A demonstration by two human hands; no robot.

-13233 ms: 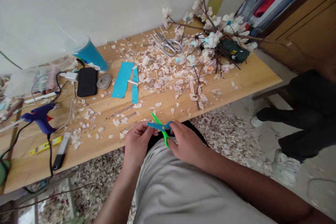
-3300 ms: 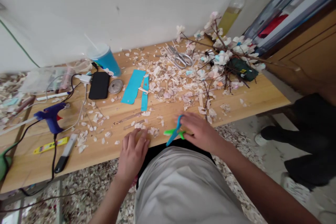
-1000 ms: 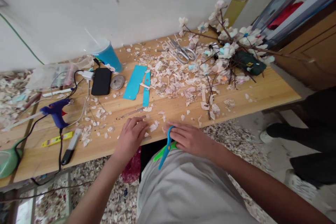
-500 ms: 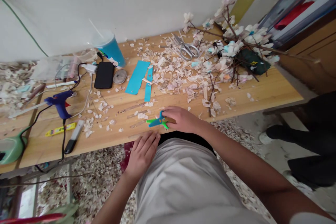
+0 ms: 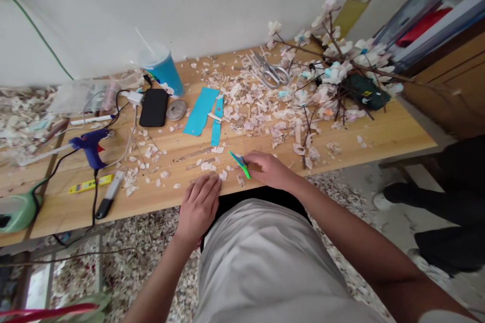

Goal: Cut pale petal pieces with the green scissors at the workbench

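My right hand (image 5: 270, 169) is closed on small blue and green scissors (image 5: 241, 164), just above the table's front edge. Their blades point up and to the left. My left hand (image 5: 200, 203) lies on the front edge of the table, fingers stretched out close together and palm down. A small pale petal scrap (image 5: 223, 175) is at its fingertips. Beyond both hands lie a wide blue strip (image 5: 200, 112) and a narrow blue strip (image 5: 217, 126), with a thin pale piece across the narrow one.
Pale scraps (image 5: 246, 106) cover much of the wooden table (image 5: 394, 128). At the left are a blue glue gun (image 5: 93, 147), a utility knife (image 5: 110, 194), a phone (image 5: 153, 107) and a blue cup (image 5: 166, 74). Metal scissors (image 5: 273, 74) and flowering branches (image 5: 337, 55) lie right. Another person's legs (image 5: 428, 207) show.
The scissors have turned in my right hand, from pointing left to pointing up and left. My left hand has shifted slightly left and up onto the table edge.
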